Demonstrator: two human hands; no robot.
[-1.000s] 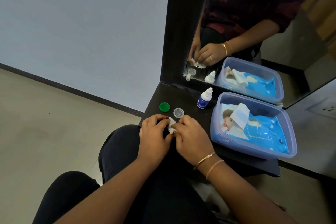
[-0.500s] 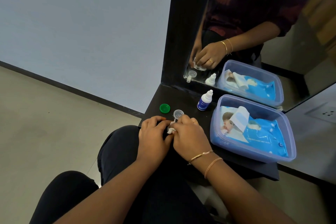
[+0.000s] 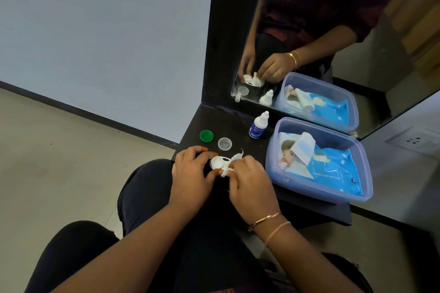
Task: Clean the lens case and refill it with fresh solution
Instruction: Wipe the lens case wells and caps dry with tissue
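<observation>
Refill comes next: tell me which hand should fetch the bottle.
Right, probably. The left hand grips the case and should hold it steady. The right hand pinches only the tissue, which it can drop, and the bottle stands upright beyond it, on its side.

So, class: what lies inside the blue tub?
A blue wipes pack lies flat in the tub, its white flap lifted. The pack covers most of the floor, so anything beneath it is hidden.
</observation>
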